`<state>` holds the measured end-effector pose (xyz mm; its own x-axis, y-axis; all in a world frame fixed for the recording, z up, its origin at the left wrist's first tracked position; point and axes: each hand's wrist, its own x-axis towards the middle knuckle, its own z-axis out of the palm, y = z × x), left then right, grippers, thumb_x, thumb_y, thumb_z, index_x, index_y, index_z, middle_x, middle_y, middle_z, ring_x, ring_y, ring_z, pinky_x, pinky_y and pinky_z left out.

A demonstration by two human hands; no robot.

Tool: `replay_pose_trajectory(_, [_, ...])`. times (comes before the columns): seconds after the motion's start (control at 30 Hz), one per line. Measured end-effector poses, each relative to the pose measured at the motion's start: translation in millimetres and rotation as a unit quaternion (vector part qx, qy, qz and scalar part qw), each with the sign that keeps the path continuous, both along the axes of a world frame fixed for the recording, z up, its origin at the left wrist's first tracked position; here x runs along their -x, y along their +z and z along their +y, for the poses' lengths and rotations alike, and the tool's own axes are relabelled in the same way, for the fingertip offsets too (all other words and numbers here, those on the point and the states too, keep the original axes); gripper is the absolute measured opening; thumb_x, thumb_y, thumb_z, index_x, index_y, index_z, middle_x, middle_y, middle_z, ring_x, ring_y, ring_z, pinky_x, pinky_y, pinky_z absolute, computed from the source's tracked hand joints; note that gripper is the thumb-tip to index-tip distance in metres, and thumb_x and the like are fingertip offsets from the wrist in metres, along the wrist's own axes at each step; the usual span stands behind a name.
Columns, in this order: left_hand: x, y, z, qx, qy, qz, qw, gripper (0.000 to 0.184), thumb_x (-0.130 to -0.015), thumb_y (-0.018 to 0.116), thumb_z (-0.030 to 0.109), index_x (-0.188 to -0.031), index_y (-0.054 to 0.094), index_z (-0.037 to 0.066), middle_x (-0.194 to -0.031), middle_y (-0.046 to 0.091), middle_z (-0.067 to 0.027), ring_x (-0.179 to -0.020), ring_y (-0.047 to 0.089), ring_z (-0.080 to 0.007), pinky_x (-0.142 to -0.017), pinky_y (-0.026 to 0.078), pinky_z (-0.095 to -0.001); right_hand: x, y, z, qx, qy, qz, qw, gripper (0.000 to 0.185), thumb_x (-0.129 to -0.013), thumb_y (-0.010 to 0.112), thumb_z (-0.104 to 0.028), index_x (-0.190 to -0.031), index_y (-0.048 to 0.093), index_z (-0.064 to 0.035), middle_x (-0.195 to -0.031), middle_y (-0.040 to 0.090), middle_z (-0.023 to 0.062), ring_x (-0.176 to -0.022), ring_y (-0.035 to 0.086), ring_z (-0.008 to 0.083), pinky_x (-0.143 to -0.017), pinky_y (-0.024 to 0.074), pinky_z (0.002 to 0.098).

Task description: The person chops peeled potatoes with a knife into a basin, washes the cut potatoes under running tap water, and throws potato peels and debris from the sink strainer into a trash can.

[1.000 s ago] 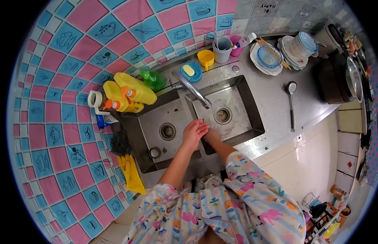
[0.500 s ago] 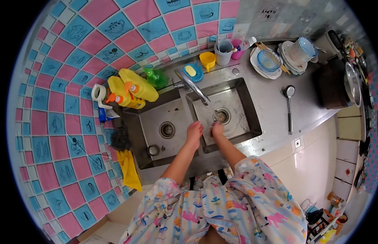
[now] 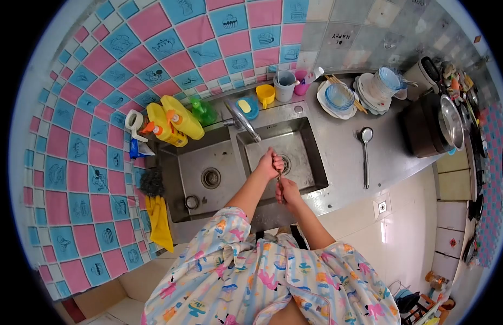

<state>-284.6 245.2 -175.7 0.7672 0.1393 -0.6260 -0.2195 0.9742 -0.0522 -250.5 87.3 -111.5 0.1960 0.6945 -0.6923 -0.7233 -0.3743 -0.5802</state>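
My left hand (image 3: pixel 270 164) is closed, held over the right basin (image 3: pixel 304 145) of the steel sink, just in front of the faucet (image 3: pixel 246 120). Below it and slightly to the right, my right hand (image 3: pixel 287 192) is closed too, over the basin's front edge. A narrow dark item (image 3: pixel 280 174) shows between the two fists, and both seem to grip it. It is too small and covered to name. Part of the drain (image 3: pixel 283 163) shows beside my left hand.
Yellow bottles (image 3: pixel 183 120) and a green bottle (image 3: pixel 203 111) line the sink's back left. A ladle (image 3: pixel 365 157) lies on the right counter, before stacked bowls and plates (image 3: pixel 336 103). Yellow gloves (image 3: pixel 159 223) hang at the left edge; a dark pot (image 3: pixel 424 124) stands far right.
My hands have come closer together, the left moving right and up, the right now lower, near the sink's front edge. The narrow item now shows between them. The view has shifted a little.
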Motion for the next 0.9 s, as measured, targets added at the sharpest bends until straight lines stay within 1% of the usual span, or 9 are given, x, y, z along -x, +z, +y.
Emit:
replay_pose_trajectory(0.1, [5.2, -22.7, 19.2, -0.006, 0.050, -0.012, 0.999, 0.042, -0.100, 0.037, 0.043, -0.077, 0.050, 0.009, -0.059, 0.045, -0.0039, -0.048, 0.040, -0.0175, -0.045, 0.034, -0.0300, -8.4, 9.0, 21.6, -0.011, 0.002, 0.044, 0.999, 0.029, -0.097, 0.044, -0.031, -0.079, 0.049, -0.0089, -0.057, 0.048, 0.0019, -0.047, 0.047, 0.0152, -0.042, 0.0374, 0.0276])
replay_pose_trajectory(0.2, [-1.6, -11.3, 26.9, -0.184, 0.073, 0.147, 0.969, 0.037, -0.100, 0.039, 0.037, -0.081, 0.052, 0.008, -0.066, 0.054, -0.0069, -0.052, 0.048, -0.0205, -0.048, 0.041, -0.0321, -18.3, 0.1, 62.6, 0.010, -0.019, 0.143, 0.990, 0.024, -0.097, 0.046, -0.026, -0.080, 0.050, -0.0090, -0.059, 0.050, 0.0017, -0.050, 0.050, 0.0148, -0.046, 0.0419, 0.0269])
replay_pose_trajectory(0.37, [11.5, 7.6, 54.0, -0.209, 0.019, 0.261, 0.942, 0.030, -0.098, 0.044, 0.033, -0.090, 0.057, 0.007, -0.084, 0.063, -0.0102, -0.069, 0.060, -0.0226, -0.061, 0.051, -0.0348, -22.9, 1.7, 123.4, 0.059, -0.053, 0.225, 0.971, 0.020, -0.096, 0.043, -0.017, -0.080, 0.053, -0.0089, -0.064, 0.053, 0.0024, -0.051, 0.052, 0.0112, -0.042, 0.0448, 0.0246])
replay_pose_trajectory(0.47, [55.5, -106.5, 91.5, -0.285, -0.008, 0.237, 0.928, 0.025, -0.096, 0.045, 0.027, -0.087, 0.059, 0.009, -0.084, 0.063, -0.0097, -0.074, 0.062, -0.0218, -0.065, 0.051, -0.0356, -22.5, -5.1, 149.6, 0.069, -0.081, 0.238, 0.965, 0.019, -0.095, 0.043, -0.016, -0.082, 0.054, -0.0077, -0.069, 0.054, 0.0052, -0.056, 0.053, 0.0156, -0.046, 0.0462, 0.0282])
replay_pose_trajectory(0.57, [32.9, -29.2, 40.0, -0.309, 0.126, 0.316, 0.888, 0.025, -0.093, 0.048, 0.027, -0.081, 0.060, 0.009, -0.078, 0.062, -0.0084, -0.074, 0.062, -0.0228, -0.065, 0.050, -0.0367, -23.6, -31.9, 168.2, 0.073, -0.099, 0.191, 0.974, 0.018, -0.094, 0.043, -0.016, -0.084, 0.055, -0.0064, -0.075, 0.055, 0.0080, -0.061, 0.054, 0.0200, -0.051, 0.0475, 0.0318])
replay_pose_trajectory(0.6, [21.9, -32.8, 34.7, -0.383, 0.110, 0.339, 0.852, 0.027, -0.093, 0.049, 0.028, -0.080, 0.061, 0.008, -0.077, 0.063, -0.0087, -0.074, 0.063, -0.0228, -0.064, 0.050, -0.0363, -24.0, -40.7, 171.6, 0.073, -0.104, 0.168, 0.978, 0.018, -0.093, 0.043, -0.016, -0.085, 0.056, -0.0060, -0.076, 0.055, 0.0089, -0.063, 0.055, 0.0215, -0.052, 0.0480, 0.0330])
replay_pose_trajectory(0.67, [-1.1, -46.9, 31.4, -0.522, 0.074, 0.376, 0.762, 0.033, -0.092, 0.050, 0.032, -0.078, 0.063, 0.005, -0.075, 0.064, -0.0094, -0.073, 0.063, -0.0227, -0.063, 0.050, -0.0354, -29.2, -57.1, 171.0, 0.074, -0.124, 0.135, 0.980, 0.018, -0.092, 0.043, -0.015, -0.086, 0.056, -0.0052, -0.080, 0.056, 0.0107, -0.066, 0.056, 0.0245, -0.055, 0.0489, 0.0355])
replay_pose_trajectory(0.77, [-46.9, 1.5, 27.0, -0.577, -0.209, 0.510, 0.602, 0.040, -0.092, 0.051, 0.037, -0.079, 0.064, 0.001, -0.075, 0.064, -0.0121, -0.071, 0.064, -0.0238, -0.061, 0.050, -0.0364, -49.0, -84.3, 151.5, 0.071, -0.198, 0.121, 0.970, 0.019, -0.092, 0.041, -0.014, -0.083, 0.054, -0.0035, -0.078, 0.055, 0.0116, -0.066, 0.055, 0.0243, -0.056, 0.0491, 0.0350])
replay_pose_trajectory(0.9, [-73.1, 49.0, 48.5, -0.556, -0.471, 0.386, 0.565, 0.035, -0.087, 0.057, 0.031, -0.087, 0.069, -0.002, -0.083, 0.069, -0.0200, -0.082, 0.069, -0.0320, -0.068, 0.053, -0.0404, -80.0, -110.8, 117.2, 0.105, -0.276, 0.155, 0.943, 0.021, -0.091, 0.038, -0.013, -0.079, 0.051, -0.0013, -0.076, 0.053, 0.0129, -0.066, 0.053, 0.0242, -0.057, 0.0493, 0.0344])
